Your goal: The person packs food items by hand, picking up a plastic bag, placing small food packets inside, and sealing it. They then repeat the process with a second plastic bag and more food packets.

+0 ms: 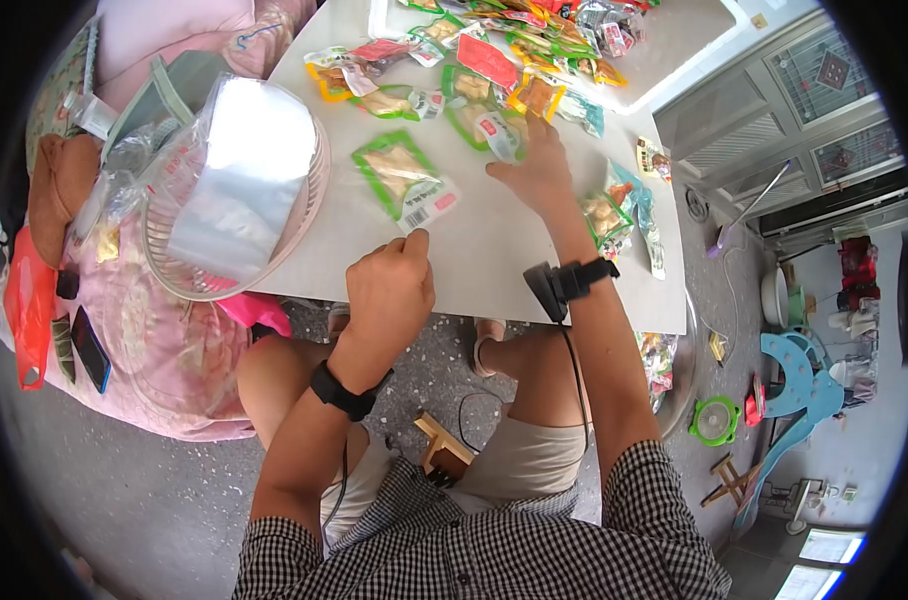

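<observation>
Left hand [389, 285] pinches the green-edged clear snack packet [406, 180] at centre; right hand [534, 170] lies spread on another green packet [499, 135]. Many colourful packets [514, 40] lie unsorted across the upper white tabletop [494, 260].

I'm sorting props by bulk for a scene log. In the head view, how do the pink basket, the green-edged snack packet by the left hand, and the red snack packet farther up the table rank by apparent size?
1. Pink basket, by far the largest.
2. Green-edged snack packet.
3. Red snack packet, which looks smallest, though it lies farther from the camera, so its true size against the green-edged one is unsure.
</observation>
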{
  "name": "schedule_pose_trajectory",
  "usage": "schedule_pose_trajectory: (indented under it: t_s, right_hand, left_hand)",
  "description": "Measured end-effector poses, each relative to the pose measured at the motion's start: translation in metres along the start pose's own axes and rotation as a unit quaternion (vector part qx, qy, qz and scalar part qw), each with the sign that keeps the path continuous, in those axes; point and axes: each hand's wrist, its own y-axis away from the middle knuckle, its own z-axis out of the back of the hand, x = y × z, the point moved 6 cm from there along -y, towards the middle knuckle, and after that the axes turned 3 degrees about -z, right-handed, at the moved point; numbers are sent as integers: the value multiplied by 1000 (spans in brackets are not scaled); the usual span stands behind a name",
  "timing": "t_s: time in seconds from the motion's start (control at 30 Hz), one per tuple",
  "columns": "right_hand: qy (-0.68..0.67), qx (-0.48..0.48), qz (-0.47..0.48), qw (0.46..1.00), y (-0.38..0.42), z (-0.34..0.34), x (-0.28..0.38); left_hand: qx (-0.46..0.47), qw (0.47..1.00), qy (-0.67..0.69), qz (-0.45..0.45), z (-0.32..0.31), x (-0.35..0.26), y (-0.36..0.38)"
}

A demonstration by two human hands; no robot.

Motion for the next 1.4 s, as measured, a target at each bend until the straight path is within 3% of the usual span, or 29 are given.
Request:
schedule_pose_trajectory:
  t_s: [0.07,0.17,0.27,0.37,0.57,0.77,0.97,1.07,1.17,1.2,1.3,1.4]
  right_hand:
    - [97,39,-9,994,-11,-22,-4]
    - [22,125,-32,991,-28,-19,-8]
    - [58,197,-24,978,-40,-27,-36]
    - [-2,199,-65,978,-27,-2,-34]
    - [24,48,14,998,-14,-12,-22]
    - [91,146,-17,985,-28,-15,-21]
    - [-94,70,-8,993,-35,-6,-42]
    - [-148,73,-70,984,-33,7,-50]
    - [-324,29,-161,932,-32,25,-71]
    - [-401,-22,-205,893,-26,36,-69]
    - [-491,-24,-255,833,-6,57,-72]
    - [-511,-3,-259,820,25,79,-60]
  left_hand:
    - [0,1000,1,3,1,1,-1]
    - [-3,1000,2,-1,3,1,-2]
    - [1,1000,0,-5,3,0,-3]
    - [2,1000,0,-8,3,-2,-2]
    - [-5,1000,3,-8,-1,-3,-1]
    - [-9,1000,-2,-16,1,0,-1]
    - [0,1000,-3,-10,1,2,-2]
    - [-10,1000,-6,-24,4,-1,-4]
    - [-11,1000,-8,-17,4,2,-3]
    - [-15,1000,-11,-17,5,2,-2]
    - [-24,999,-16,-18,4,3,-3]
    - [-28,999,-22,-19,4,4,-4]
